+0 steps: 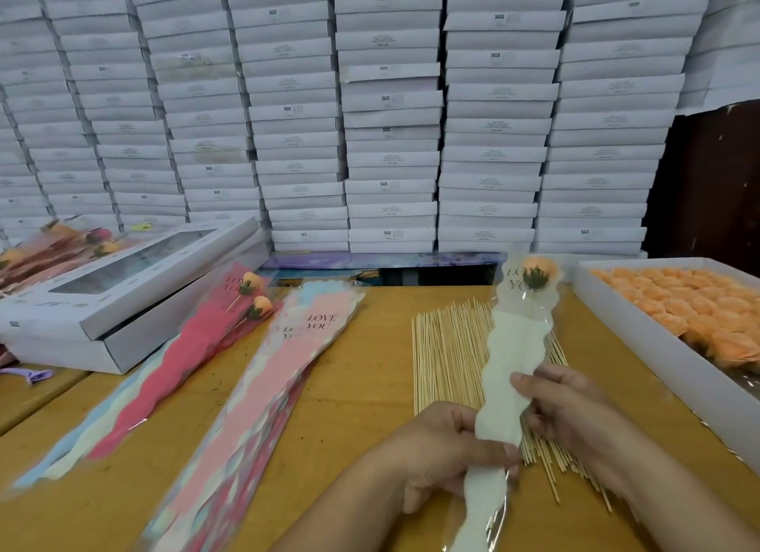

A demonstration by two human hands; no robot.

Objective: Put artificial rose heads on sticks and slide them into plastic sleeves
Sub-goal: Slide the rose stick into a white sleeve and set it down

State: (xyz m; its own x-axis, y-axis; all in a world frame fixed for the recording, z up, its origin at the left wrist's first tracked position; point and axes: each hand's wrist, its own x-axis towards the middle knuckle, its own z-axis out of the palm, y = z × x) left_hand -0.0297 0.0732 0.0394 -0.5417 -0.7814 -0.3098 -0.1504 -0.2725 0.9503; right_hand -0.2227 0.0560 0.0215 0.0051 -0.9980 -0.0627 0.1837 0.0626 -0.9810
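Bright, even overhead light, with only faint shadows on the table (pixel 362 387). Wide-angle bending curves the stacked white boxes (pixel 390 111) at both edges. The lower-left sleeve pile (pixel 246 420) is smeared with blur; clear plastic glints slightly.

"LOVE YOU" on plastic sleeves (pixel 283 370); "SGS" on stacked boxes (pixel 386 99).

Cream-white scalloped plastic sleeve (pixel 510 370) with black "LOVE YOU" print, peach-orange rose head (pixel 536 268) inside (green calyx). Pale wooden sticks (pixel 448 358) on yellow-brown table (pixel 362 387). Flat sleeve stack (pixel 263 391): pink, red, light blue. White boxes (pixel 390 119) behind.
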